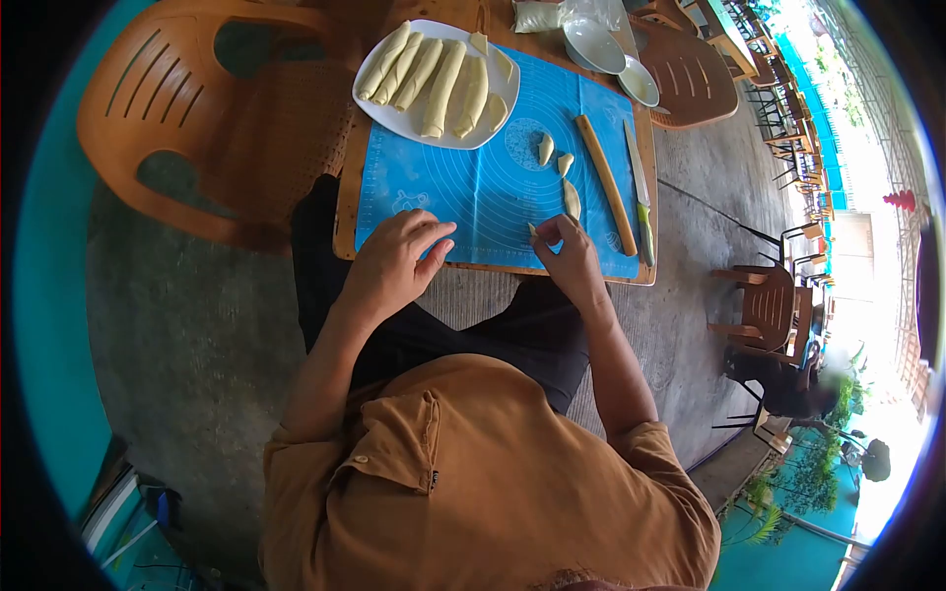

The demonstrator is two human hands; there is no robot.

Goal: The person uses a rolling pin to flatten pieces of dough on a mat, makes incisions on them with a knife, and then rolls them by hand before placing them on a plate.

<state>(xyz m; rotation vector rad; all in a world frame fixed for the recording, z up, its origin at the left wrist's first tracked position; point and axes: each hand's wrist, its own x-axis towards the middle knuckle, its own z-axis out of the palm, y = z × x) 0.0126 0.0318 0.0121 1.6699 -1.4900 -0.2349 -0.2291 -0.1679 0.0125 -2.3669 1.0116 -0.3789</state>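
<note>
My left hand (399, 261) hovers over the near left edge of the blue baking mat (424, 177). Its fingers are loosely curved, the thumb apart, with nothing held. At the mat's near edge, my right hand (572, 258) is closed, thumb and finger pinching a small bit of pale dough (532, 229). Just beyond those fingers lies a longer dough strip (572, 197), its near end partly hidden by the hand. Farther up are two small dough pieces (546, 150). A wooden rolling pin (606, 184) lies to their right, beside a knife with a green-and-white handle (644, 231).
A white plate (373, 106) with several rolled dough pieces stands at the mat's far left. Two bowls (594, 47) and a plastic bag (542, 15) sit at the back right. Brown plastic chairs (187, 118) flank the wooden table; a person (788, 389) sits far right.
</note>
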